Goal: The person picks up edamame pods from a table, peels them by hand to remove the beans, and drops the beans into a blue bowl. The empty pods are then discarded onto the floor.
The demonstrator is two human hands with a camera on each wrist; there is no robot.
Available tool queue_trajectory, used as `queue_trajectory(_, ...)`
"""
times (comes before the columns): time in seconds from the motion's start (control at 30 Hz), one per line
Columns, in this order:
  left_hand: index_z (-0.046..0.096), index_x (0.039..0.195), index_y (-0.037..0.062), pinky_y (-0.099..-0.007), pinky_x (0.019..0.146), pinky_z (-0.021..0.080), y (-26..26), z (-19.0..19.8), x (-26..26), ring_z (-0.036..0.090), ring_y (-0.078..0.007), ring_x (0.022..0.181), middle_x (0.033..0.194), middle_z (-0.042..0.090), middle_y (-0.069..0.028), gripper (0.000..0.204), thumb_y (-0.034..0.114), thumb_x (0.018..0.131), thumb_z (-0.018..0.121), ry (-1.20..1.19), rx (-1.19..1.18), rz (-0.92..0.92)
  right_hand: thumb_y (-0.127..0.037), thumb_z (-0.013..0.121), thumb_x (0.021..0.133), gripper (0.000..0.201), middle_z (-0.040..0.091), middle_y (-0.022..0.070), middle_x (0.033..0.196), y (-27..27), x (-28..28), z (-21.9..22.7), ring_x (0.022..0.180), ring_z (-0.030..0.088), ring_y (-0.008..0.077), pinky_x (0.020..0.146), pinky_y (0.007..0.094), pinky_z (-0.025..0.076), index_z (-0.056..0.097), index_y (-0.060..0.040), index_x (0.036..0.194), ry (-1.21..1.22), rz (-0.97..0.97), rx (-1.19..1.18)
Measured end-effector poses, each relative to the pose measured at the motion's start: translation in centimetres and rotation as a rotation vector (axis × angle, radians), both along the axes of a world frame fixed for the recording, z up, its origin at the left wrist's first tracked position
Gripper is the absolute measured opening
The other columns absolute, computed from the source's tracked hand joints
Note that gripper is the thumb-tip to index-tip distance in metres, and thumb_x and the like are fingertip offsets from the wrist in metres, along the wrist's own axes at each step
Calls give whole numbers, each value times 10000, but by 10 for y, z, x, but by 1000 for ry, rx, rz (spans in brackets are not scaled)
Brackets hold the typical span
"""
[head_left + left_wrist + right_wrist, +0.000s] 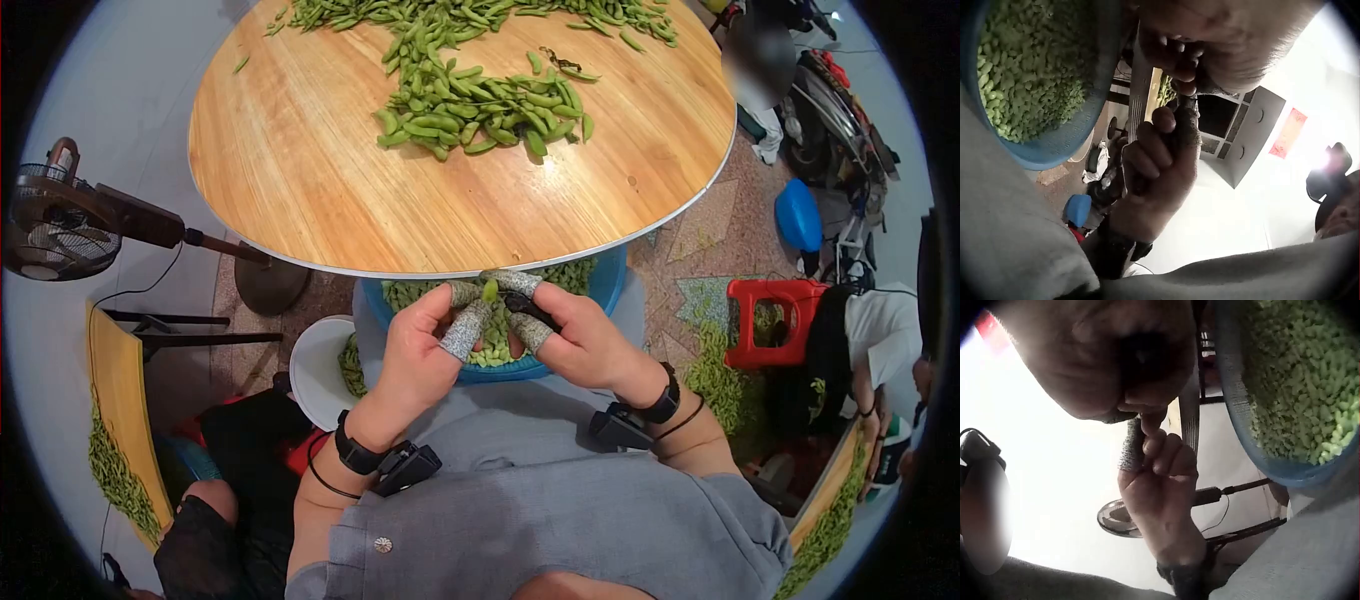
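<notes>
My left hand (420,350) and right hand (585,345) meet in front of the table edge, thumbs and forefingers together. A green soybean pod (490,290) is pinched between their fingertips, mostly covered by them. Speckled grey wraps cover the thumbs and forefingers, and a black band shows on a right finger. Below the hands stands a blue basin (620,285) holding many shelled green beans (1035,75). From the left wrist view, the right hand (1160,162) appears with its other fingers curled; the right wrist view shows the left hand (1160,481) likewise.
A heap of pods (480,105) lies on the round wooden table (300,190). To the left are a fan (65,225) and a white bucket (320,365). At the right stand a red stool (745,325) and a blue bowl (798,215), with pods on the floor (710,375).
</notes>
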State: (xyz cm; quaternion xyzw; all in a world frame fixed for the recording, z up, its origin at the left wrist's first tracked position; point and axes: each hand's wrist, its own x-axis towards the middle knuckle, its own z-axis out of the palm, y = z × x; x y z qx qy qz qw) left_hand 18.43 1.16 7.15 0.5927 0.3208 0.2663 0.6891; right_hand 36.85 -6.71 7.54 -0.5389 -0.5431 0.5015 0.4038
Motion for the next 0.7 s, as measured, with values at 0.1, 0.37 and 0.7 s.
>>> queue_trajectory(0.1, 616, 1055, 7, -238, 593, 459, 2, -6, 0, 548, -74, 686, 841, 629, -12, 172, 69, 905, 558, 142, 501, -4, -32, 437, 835, 351, 605, 57, 830, 0, -4, 2, 751, 583, 148, 702, 296, 491, 505, -5, 1177, 157, -23, -9)
queue_trajectory(0.37, 605, 939, 1, -308, 519, 433, -2, 2, 1, 526, -135, 562, 650, 536, -20, 111, 86, 908, 541, 105, 334, 21, -130, 481, 955, 294, 494, -26, 698, -4, -2, 7, 495, 320, 9, 418, 169, 244, 492, -115, 1249, 917, -34, -523)
queue_trajectory(0.7, 583, 1033, 17, -265, 486, 405, 0, -26, -3, 495, -118, 512, 621, 557, -42, 175, 151, 920, 573, -413, -703, -171, -112, 445, 958, 290, 493, -25, 718, -8, 0, 9, 496, 321, 19, 414, 170, 247, 484, -128, 1245, 1048, -15, -585)
